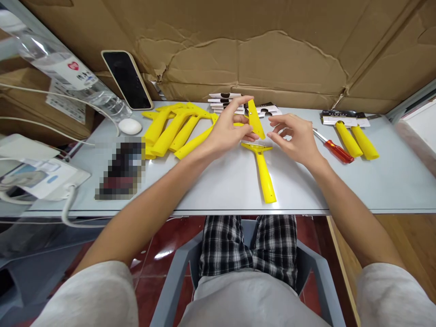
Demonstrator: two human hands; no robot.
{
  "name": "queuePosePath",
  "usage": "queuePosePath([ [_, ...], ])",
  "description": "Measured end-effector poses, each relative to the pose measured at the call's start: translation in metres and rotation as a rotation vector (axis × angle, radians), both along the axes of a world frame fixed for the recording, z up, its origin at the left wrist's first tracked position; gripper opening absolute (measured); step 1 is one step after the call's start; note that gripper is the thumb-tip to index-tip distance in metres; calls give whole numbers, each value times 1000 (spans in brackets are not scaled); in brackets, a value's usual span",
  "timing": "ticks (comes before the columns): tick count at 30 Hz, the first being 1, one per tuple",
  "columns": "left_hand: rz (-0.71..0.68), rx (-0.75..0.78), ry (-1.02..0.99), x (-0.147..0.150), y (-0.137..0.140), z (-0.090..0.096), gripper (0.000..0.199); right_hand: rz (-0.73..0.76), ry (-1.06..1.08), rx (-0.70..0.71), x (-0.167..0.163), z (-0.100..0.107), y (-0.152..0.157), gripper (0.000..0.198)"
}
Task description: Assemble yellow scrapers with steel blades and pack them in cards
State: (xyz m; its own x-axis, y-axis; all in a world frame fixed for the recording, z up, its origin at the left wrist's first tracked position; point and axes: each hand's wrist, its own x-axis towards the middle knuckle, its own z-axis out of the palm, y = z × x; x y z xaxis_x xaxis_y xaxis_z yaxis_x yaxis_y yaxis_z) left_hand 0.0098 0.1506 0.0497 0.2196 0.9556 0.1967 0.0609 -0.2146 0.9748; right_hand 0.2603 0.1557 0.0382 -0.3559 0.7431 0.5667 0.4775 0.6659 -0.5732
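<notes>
My left hand [231, 125] is closed on a flat yellow plastic piece [255, 120], wedge-shaped, held on edge over the table with a small hole near its top. Just to the right of this piece hovers my right hand [294, 136], its thumb and fingertips bent but apart, with nothing visible between them. Below both hands lies a yellow scraper handle [265, 177], its wide T-shaped head pointing away from me and a thin metal edge along it. A screwdriver [337, 151] with a red handle rests beside my right hand, its shaft tip partly hidden.
Several yellow handles [173, 131] are heaped at left. White-and-black packaged blades [225, 101] are stacked behind my hands. Two scrapers with blades [349, 138] lie at right. A phone [127, 79], bottle [73, 68], white oval object [130, 126] and power strip [47, 177] occupy the left side; cardboard [272, 59] stands behind.
</notes>
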Motion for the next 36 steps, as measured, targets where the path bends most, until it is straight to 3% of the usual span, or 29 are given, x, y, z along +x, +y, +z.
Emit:
queuePosePath([
  [5,-64,-180,-124,4,-5,3,37,43,88,-145,-7,0,-5,58],
  [8,-69,-208,-123,2,-5,2,42,45,195,-274,-7,1,-5,57],
  [12,-54,-86,-34,-4,-1,-2,65,61,310,-417,-7,7,-4,52],
  [15,-92,98,123,-12,5,-4,43,62,347,-466,-7,11,-5,51],
  [18,-130,199,272,-19,10,-4,27,55,365,-490,-6,12,-5,53],
  [24,-96,367,452,-32,13,5,24,53,386,-503,-4,13,-3,48],
  [30,-100,277,425,-37,14,7,32,14,341,-475,4,-3,12,49],
  [36,-68,311,567,-35,17,3,13,45,154,-435,10,-12,18,45],
])
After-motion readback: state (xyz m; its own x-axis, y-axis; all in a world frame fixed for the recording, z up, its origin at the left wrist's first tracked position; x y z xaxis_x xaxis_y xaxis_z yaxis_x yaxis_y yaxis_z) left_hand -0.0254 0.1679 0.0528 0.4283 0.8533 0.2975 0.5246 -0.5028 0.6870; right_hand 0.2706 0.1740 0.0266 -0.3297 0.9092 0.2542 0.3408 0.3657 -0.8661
